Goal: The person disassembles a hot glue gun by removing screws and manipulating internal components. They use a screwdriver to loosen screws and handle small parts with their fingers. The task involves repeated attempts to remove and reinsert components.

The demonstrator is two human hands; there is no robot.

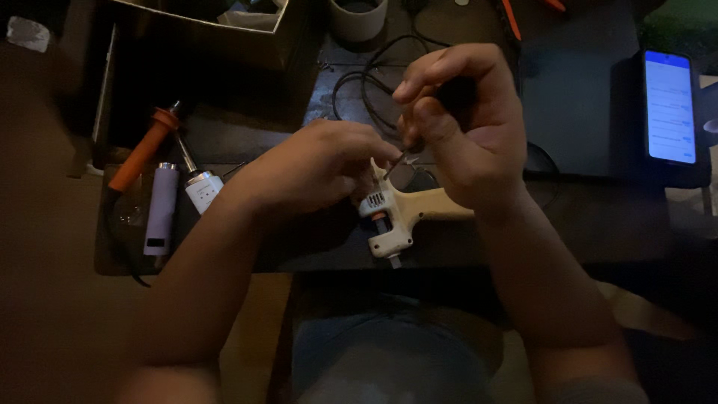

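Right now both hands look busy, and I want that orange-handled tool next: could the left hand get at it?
Probably yes. The orange-handled tool lies uncovered on the dark mat, left of the left hand, with nothing between them. The hand would first have to release the small part it pinches.

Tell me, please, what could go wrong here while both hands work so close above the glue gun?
The left hand and right hand pinch something small and thin, hard to make out in the dim light, so a slip seems possible. The glue gun lies right beneath them; if hot, its nozzle might burn a finger. The black cable loops nearby and could snag.
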